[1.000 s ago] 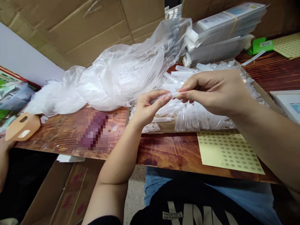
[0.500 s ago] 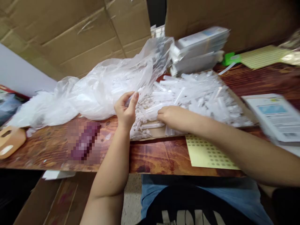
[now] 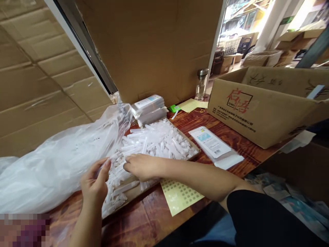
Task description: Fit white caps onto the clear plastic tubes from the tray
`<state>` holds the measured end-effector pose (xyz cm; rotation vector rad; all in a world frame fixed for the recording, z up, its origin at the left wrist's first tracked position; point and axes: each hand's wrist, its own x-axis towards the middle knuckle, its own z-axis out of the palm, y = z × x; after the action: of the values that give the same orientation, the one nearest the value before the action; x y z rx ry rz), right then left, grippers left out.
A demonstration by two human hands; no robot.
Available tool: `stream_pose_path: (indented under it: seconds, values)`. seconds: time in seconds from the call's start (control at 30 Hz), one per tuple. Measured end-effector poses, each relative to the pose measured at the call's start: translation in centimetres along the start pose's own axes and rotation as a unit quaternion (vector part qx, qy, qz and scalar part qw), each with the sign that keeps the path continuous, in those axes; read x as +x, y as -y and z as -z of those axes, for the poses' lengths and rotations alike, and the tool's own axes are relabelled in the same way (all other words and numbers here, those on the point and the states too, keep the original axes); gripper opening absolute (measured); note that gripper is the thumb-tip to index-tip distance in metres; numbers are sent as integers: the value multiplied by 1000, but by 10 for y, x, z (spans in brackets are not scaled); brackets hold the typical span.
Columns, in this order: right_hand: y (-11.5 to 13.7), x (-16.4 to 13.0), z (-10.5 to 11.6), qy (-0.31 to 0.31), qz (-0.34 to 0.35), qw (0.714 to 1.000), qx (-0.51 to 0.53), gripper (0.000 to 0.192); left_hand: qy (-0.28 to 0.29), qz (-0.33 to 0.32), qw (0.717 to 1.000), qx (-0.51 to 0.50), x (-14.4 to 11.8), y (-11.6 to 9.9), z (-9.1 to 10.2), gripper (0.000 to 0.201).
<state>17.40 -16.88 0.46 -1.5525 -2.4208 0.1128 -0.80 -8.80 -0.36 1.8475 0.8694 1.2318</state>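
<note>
Landmark: the shallow tray point(image 3: 193, 153) on the wooden table point(image 3: 226, 132), heaped with clear plastic tubes point(image 3: 156, 139).
Your left hand point(image 3: 95, 181): it is raised at the tray's left end, just beside the heap, fingers curled narrow with thumb and forefinger pinched on a single clear tube point(image 3: 100, 167). That tube sits at your fingertips, above the tray's left edge.
Your right hand point(image 3: 140, 165): it lies palm down on the heap near the tray's front edge, fingers bent into the tubes and touching them. Whether it grips one, you cannot tell; the fingertips are hidden among the pieces.
Gap between hands: small, with loose tubes between them.
Plastic bag point(image 3: 59, 157): crumpled, left of the tray, its mouth against the heap, right behind your left hand.
Sticker sheet point(image 3: 180, 196): yellow with dots, flat on the table at the tray's front edge, partly under your right forearm.
Flat packets point(image 3: 149, 109): stacked just behind the tray.
Single packet point(image 3: 210, 141): right of the tray.
Cardboard box point(image 3: 259, 103): well right of the tray.
</note>
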Motion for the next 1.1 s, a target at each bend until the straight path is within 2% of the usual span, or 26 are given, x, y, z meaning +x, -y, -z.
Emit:
stream_pose_path:
  seconds: [0.1, 0.17, 0.23, 0.3, 0.37, 0.43, 0.63, 0.77, 0.87, 1.03, 1.1]
  values:
    - [-16, -9, 32, -84, -19, 995, 40, 23, -15, 63, 991, -119, 1, -9, -5, 42]
    - [-27, -19, 48, -160, -37, 983, 81, 28, -13, 87, 983, -161, 0, -15, -9, 46]
    - [-37, -27, 56, -293, -36, 933, 205, 24, -4, 103, 979, -176, -4, -20, -13, 47]
    - [-44, -31, 54, -372, -26, 876, 306, 18, 15, 117, 976, -183, -9, -22, -16, 49]
    - [-45, -30, 45, -396, -25, 823, 406, 25, 33, 123, 974, -188, -15, -20, -18, 53]
    - [-41, -26, 35, -396, -29, 801, 448, 30, 55, 123, 972, -191, -19, -17, -19, 55]
    - [-20, -21, 19, -295, 5, 820, 490, 27, 103, 119, 969, -193, -27, -14, -23, 57]
    - [-20, -23, 18, -226, 22, 815, 532, 22, 120, 123, 964, -205, -28, -14, -22, 56]
    - [-19, -25, 17, -233, 32, 824, 515, 18, 133, 93, 972, -168, -29, -16, -19, 57]
    - [-19, -32, 19, -279, 99, 894, 337, 12, 126, 2, 990, -55, -32, -24, -15, 52]
    - [-19, -35, 22, -284, 114, 912, 272, 11, 126, -34, 991, -15, -34, -27, -14, 47]
